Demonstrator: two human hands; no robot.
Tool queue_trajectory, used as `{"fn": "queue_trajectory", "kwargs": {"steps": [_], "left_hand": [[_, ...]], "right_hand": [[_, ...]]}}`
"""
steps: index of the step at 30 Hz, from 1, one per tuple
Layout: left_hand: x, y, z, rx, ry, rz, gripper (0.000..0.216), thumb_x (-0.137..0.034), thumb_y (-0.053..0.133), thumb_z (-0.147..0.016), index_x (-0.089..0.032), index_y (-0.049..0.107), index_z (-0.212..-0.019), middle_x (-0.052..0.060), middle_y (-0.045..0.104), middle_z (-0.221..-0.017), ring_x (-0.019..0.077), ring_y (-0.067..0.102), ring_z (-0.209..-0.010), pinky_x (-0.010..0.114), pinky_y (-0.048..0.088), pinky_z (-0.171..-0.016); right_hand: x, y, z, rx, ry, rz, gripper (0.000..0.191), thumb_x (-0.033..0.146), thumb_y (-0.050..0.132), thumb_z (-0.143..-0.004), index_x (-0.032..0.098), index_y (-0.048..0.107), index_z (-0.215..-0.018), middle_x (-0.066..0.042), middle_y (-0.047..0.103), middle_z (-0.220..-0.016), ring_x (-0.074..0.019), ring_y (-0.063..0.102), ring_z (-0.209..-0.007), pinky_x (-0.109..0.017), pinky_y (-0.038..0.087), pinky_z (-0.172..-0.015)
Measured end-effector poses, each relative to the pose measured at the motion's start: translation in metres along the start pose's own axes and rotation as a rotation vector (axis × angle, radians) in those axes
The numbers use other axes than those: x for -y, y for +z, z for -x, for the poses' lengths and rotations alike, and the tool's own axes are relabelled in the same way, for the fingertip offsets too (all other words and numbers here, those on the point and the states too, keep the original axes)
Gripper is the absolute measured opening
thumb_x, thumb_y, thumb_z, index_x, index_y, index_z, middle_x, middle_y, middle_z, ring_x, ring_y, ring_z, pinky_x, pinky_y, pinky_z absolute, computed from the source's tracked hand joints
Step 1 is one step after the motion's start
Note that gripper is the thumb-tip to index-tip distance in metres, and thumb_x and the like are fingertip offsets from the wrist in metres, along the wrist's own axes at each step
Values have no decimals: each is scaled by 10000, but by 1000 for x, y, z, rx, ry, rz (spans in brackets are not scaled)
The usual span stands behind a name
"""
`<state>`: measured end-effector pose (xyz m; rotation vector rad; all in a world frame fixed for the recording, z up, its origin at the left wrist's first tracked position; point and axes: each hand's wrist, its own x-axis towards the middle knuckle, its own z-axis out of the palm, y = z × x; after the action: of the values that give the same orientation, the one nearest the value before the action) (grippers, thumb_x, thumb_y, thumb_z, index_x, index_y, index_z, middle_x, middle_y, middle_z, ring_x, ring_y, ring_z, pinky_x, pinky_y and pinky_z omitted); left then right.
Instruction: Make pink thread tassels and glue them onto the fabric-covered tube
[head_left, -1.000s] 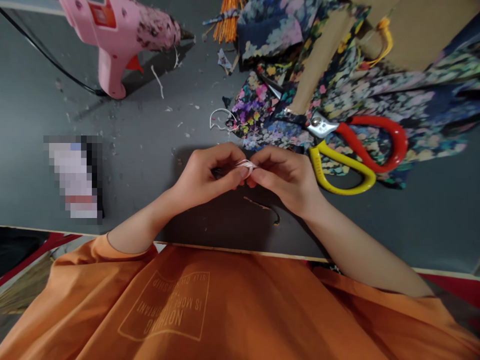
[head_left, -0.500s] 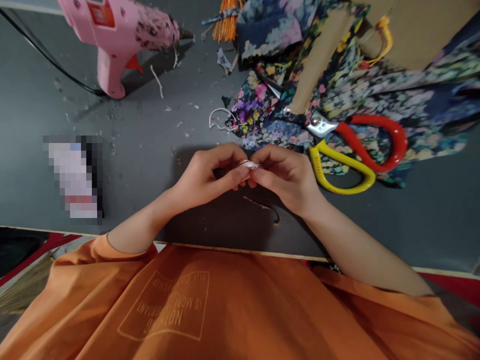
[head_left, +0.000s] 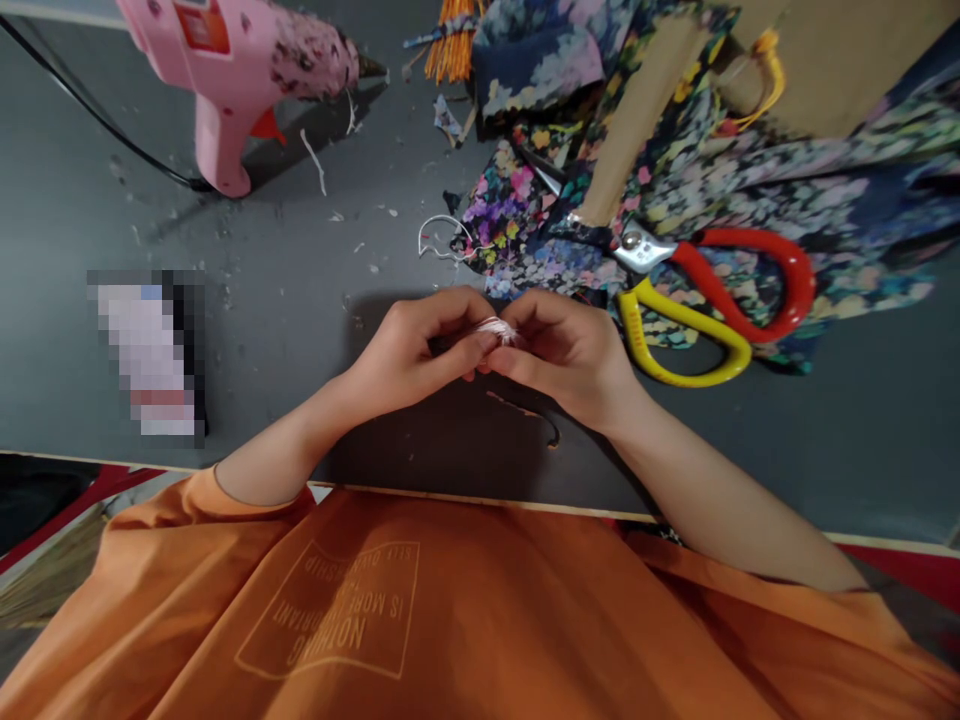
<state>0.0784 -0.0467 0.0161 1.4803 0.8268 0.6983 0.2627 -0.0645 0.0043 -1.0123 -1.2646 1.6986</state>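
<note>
A small bundle of white thread (head_left: 495,328) is pinched between my two hands, above the dark table near its front edge. My left hand (head_left: 420,345) grips it with thumb and fingers from the left. From the other side, my right hand (head_left: 574,350) holds it between thumb and bent fingertips, the thumbs almost meeting. The ends of the bundle are hidden in the fingers. Just right of my right hand lie scissors (head_left: 641,250) with one red and one yellow handle, on floral fabric (head_left: 517,215). A loose loop of white thread (head_left: 421,238) rests beyond my hands.
At the upper left lies a pink glue gun (head_left: 217,95) with a black cord (head_left: 90,118). A blurred-out flat object (head_left: 150,355) is at the left. Orange tassel fringe (head_left: 450,45) and brown cardboard (head_left: 847,60) are at the back. A thin dark scrap (head_left: 553,432) lies near the front.
The thumb and fingers of my right hand have shifted slightly left over the thread bundle, which now looks bunched rather than stretched. Everything else has stayed in place.
</note>
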Motion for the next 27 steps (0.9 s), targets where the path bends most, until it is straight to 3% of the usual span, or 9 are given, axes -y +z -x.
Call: {"fn": "queue_trajectory", "kwargs": {"steps": [16, 23, 27], "left_hand": [[-2, -4, 1, 1, 38, -177, 157, -289, 527, -943, -167, 581, -860, 3, 637, -727, 69, 570, -619, 189, 433, -557], [0, -6, -1, -66, 219, -276, 149, -290, 578, -906, -179, 583, -806, 64, 612, -899, 140, 593, -866, 287, 496, -784], [-2, -6, 0, -6, 95, -128, 159, -306, 544, -935, -182, 590, -848, 25, 607, -801, 105, 573, -744, 252, 473, -686]], "right_hand": [[-2, -3, 1, -4, -59, 8, 101, 204, 655, -835, 184, 571, -783, 30, 525, -720, -65, 484, -615, -210, 376, -531], [2, -3, 1, -56, -77, -1, 93, 199, 687, -833, 187, 595, -830, 30, 562, -757, -52, 530, -618, -194, 420, -543], [0, -2, 2, -61, -108, -7, 87, 175, 681, -843, 193, 609, -889, 33, 587, -782, -31, 538, -598, -165, 443, -539]]}}
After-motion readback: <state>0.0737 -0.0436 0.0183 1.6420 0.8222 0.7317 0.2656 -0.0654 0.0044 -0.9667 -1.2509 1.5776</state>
